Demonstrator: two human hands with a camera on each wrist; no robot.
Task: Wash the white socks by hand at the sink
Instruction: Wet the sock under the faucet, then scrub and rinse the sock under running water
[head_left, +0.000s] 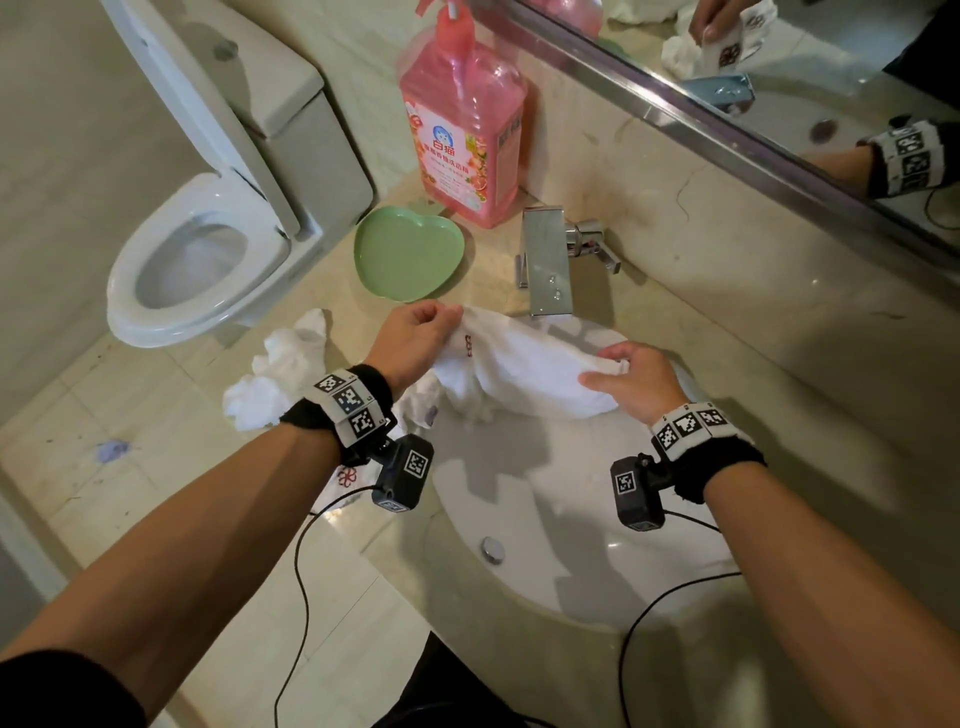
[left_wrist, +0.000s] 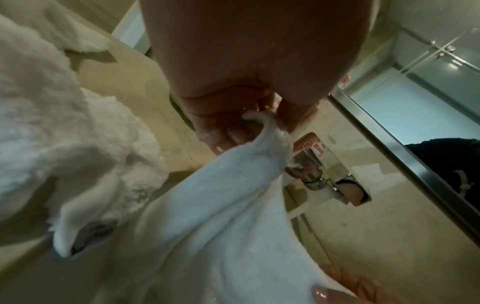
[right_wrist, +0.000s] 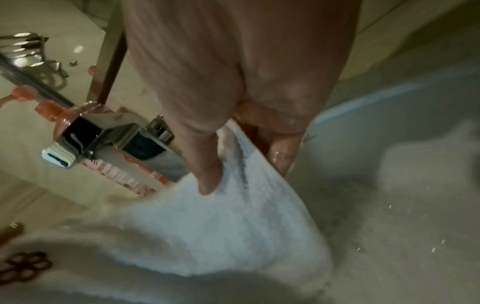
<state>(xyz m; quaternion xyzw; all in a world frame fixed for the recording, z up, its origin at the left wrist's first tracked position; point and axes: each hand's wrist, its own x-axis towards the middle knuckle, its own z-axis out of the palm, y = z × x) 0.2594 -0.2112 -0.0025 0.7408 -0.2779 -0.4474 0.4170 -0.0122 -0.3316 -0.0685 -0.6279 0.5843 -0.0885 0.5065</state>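
A wet white sock (head_left: 524, 371) with a small red mark hangs stretched between both hands over the back of the white sink basin (head_left: 571, 519), just below the chrome faucet (head_left: 545, 260). My left hand (head_left: 421, 338) pinches one end of the sock (left_wrist: 233, 205), seen close in the left wrist view. My right hand (head_left: 631, 379) grips the other end, thumb pressed on the cloth (right_wrist: 233, 216). More white socks (head_left: 283, 374) lie crumpled on the counter to the left of the basin, one showing a red flower print (head_left: 347, 475).
A pink detergent pump bottle (head_left: 462, 130) and a green heart-shaped dish (head_left: 410, 254) stand on the beige counter behind the left hand. A toilet (head_left: 202, 249) sits at far left. The mirror (head_left: 779, 62) runs along the back right. The drain plug (head_left: 492, 550) lies in the basin.
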